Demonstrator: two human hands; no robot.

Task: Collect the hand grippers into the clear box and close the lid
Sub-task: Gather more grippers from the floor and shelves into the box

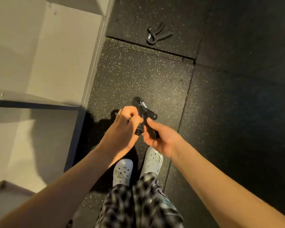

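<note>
While left hand point(123, 127) and right hand point(161, 139) curl fingers point(130, 113) round a hand gripper point(145, 112), speckled floor point(138, 76) spreads beneath.
Beyond it lie more grippers point(158, 34); left of it, white shelving point(56, 55).

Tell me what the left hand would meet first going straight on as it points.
The left hand would meet the black hand gripper it shares with the right hand; beyond, likely only speckled floor. The loose grippers look off that line.
</note>
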